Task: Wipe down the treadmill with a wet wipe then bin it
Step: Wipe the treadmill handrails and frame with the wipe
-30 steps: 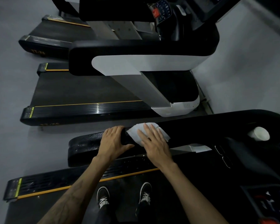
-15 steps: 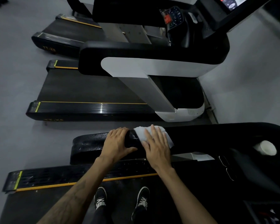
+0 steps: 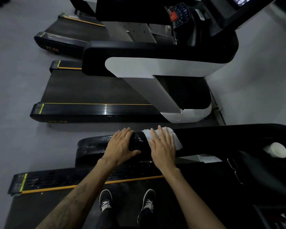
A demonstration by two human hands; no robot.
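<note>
Two hands work the treadmill's side handrail (image 3: 92, 144), the black padded bar that runs across the view. The right hand (image 3: 163, 146) lies flat, its fingers (image 3: 162, 133) straight and slightly fanned, pressing the white wet wipe (image 3: 176, 139) onto the top of the rail; the wipe drapes over the rail's far edge and shows past the little finger. The left hand (image 3: 120, 146) sits just beside it toward the rail's free end, fingers curled over the far edge and thumb hooked under the near edge, steadying the bar.

The rail looks speckled and perhaps damp near its end, though the dim light makes that hard to judge. To wipe well, the palm should keep even pressure and draw the wipe along the full length, wrapping round both edges, with the left hand shifting clear ahead of it. No bin is in view.
</note>
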